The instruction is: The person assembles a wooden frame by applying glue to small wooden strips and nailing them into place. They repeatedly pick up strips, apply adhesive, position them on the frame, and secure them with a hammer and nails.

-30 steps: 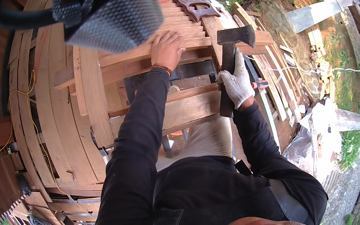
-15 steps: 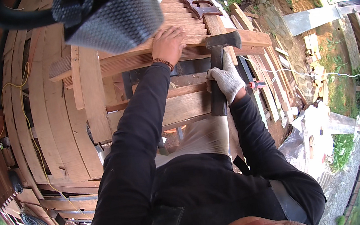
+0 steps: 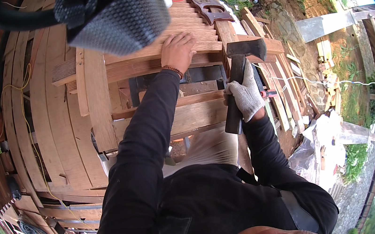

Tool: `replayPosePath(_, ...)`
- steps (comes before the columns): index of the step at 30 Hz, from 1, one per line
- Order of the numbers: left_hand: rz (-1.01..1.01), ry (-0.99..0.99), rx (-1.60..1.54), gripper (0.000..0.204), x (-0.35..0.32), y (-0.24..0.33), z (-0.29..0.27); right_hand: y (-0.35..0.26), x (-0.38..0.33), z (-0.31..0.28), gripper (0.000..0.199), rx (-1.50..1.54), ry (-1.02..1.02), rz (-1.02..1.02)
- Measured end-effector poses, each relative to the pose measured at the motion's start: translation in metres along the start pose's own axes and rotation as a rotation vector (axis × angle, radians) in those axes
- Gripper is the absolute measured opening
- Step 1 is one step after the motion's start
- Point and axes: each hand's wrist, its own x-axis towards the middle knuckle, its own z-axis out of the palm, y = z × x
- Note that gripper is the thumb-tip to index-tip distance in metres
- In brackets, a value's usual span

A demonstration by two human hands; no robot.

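Observation:
My right hand [image 3: 248, 92], in a whitish knit glove, is closed round the thick dark handle of a hatchet [image 3: 237, 68]. Its dark metal head points away from me, with the blade flaring to the right. My left hand [image 3: 179, 52], bare and with a beaded bracelet at the wrist, lies flat on the near ends of a row of wooden slats [image 3: 196, 21]. Beneath them runs a thick reddish beam [image 3: 142, 63]. A handsaw [image 3: 205, 3] with a brown handle rests on the slats beyond the hatchet.
A plank bench [image 3: 173, 119] stands right before my lap. Long boards [image 3: 59, 115] and a yellow cord [image 3: 34, 137] lie at the left. A red-handled tool [image 3: 268, 93] shows beside my glove. Timber strips, a white cable [image 3: 353, 82] and clear plastic sheeting [image 3: 321, 146] are at the right.
My right hand has drawn the hatchet rightward and slightly toward me, so its head is off to the right of where it was. My left hand stays nearly in place on the slats.

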Motion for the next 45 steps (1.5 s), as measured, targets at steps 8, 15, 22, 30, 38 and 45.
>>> replayPosePath(8, -0.003, 0.002, -0.004, 0.039, -0.002, -0.001, 0.001, 0.051, 0.024, -0.009, 0.094, -0.194, -0.046, -0.171)
replayPosePath(15, 0.022, 0.012, 0.010, 0.041, -0.002, 0.002, 0.004, -0.003, 0.026, -0.015, 0.094, 0.073, -0.168, 0.090)
replayPosePath(22, 0.018, 0.037, 0.018, 0.041, -0.001, -0.001, 0.000, -0.031, -0.023, -0.035, 0.106, -0.002, -0.063, 0.145)
replayPosePath(30, 0.012, 0.031, -0.004, 0.042, 0.003, -0.005, 0.006, 0.005, 0.034, -0.010, 0.086, -0.077, -0.125, -0.009)
replayPosePath(38, -0.047, 0.035, -0.076, 0.044, 0.002, -0.004, 0.004, -0.007, -0.049, -0.039, 0.100, 0.110, 0.105, 0.045)
replayPosePath(45, -0.021, -0.010, -0.059, 0.040, 0.004, 0.005, -0.001, 0.026, -0.068, -0.050, 0.093, 0.134, 0.019, 0.069)
